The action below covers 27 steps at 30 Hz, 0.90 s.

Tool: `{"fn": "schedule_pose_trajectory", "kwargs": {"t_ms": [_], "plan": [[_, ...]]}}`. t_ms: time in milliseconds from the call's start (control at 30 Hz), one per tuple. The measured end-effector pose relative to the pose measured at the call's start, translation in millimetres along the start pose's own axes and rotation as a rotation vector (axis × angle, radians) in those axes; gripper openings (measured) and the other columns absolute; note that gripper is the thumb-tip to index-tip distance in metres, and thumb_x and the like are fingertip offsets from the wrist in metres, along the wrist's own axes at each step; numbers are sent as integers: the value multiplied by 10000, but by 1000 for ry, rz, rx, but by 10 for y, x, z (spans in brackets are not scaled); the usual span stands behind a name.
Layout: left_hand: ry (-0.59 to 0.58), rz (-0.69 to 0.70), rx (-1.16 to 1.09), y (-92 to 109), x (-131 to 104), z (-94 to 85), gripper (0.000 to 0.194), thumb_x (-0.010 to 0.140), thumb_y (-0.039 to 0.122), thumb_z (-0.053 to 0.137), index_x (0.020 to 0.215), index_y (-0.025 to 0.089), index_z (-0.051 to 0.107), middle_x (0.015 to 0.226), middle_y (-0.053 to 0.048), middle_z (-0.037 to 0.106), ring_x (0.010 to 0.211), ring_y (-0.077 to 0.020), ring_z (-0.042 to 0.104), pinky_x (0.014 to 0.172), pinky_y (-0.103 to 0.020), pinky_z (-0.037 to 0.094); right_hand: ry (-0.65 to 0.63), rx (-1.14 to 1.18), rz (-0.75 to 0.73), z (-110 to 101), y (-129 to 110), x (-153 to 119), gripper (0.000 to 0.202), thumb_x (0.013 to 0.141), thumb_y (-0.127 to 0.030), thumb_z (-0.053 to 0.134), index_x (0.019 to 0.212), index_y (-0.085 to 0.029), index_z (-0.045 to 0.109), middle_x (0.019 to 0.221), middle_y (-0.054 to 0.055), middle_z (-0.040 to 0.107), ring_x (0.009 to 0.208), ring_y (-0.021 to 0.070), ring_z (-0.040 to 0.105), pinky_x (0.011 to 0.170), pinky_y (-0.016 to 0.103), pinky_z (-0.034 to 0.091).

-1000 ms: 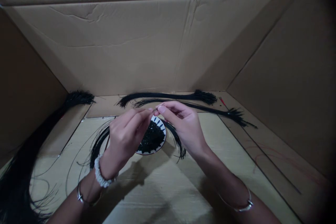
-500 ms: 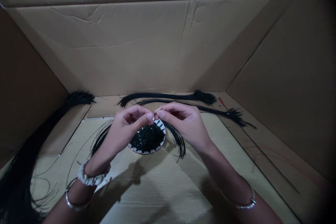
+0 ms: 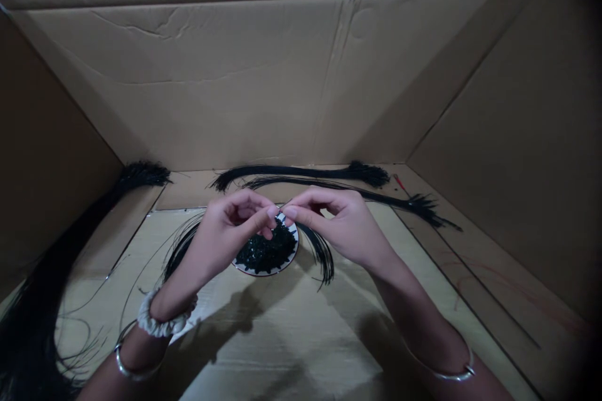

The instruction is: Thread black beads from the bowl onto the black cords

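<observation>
Your left hand (image 3: 219, 235) and right hand (image 3: 348, 222) pinch what seems a thin strand (image 3: 285, 205) between near-touching fingertips, fine handling that calls for steady grips, above a plate (image 3: 296, 244) of black bits (image 3: 266, 254), black bundles (image 3: 301, 171) lying beyond.

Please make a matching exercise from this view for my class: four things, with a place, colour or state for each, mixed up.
Column 1
1. Scrunchie
2. Patterned dish
3. Thickest black bundle
4. Right hand

Column 2
A. Along the left side of the view
B. Thumb and finger pinched together
C. Pale and gathered, worn around a wrist
D. Heaped with dark pieces

Pairs: 1-C, 2-D, 3-A, 4-B
</observation>
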<state>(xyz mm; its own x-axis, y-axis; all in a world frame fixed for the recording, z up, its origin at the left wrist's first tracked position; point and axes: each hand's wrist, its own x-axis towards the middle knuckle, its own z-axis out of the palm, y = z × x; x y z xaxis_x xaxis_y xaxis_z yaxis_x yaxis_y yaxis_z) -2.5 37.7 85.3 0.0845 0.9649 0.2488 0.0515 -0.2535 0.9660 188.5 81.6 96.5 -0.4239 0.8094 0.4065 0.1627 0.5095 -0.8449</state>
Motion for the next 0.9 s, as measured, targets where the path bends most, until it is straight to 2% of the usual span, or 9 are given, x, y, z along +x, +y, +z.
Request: {"fn": "schedule_pose_trajectory", "kwargs": {"t_ms": [267,500,767,900], "plan": [[5,40,67,20,-19,1,105,898,264,708,871,162,712,682,-12,721,566,-89,668,545,-170,523,-34,87,53,21,38,11,186,840,-361,750,731,-212,762,714,16,740,642,161,622,603,294,458],[3,44,141,19,-25,-27,92,887,261,720,865,172,723,676,-8,715,566,-90,667,540,-167,518,-19,110,48,46,60,12,130,840,-308,745,756,-209,753,748,13,740,654,149,606,602,286,442],[-28,-9,86,36,-18,-48,60,847,238,749,847,178,747,653,-5,703,570,-93,649,532,-169,512,11,20,-41,75,77,-14,109,861,-289,734,789,-215,767,735,4,729,611,128,542,550,271,385],[-16,-36,81,78,-27,-65,84,823,257,774,830,174,763,655,3,691,586,-79,618,533,-148,483,-25,49,-82,52,57,-17,100,882,-301,727,839,-220,769,792,0,741,664,131,582,592,263,427]]}}
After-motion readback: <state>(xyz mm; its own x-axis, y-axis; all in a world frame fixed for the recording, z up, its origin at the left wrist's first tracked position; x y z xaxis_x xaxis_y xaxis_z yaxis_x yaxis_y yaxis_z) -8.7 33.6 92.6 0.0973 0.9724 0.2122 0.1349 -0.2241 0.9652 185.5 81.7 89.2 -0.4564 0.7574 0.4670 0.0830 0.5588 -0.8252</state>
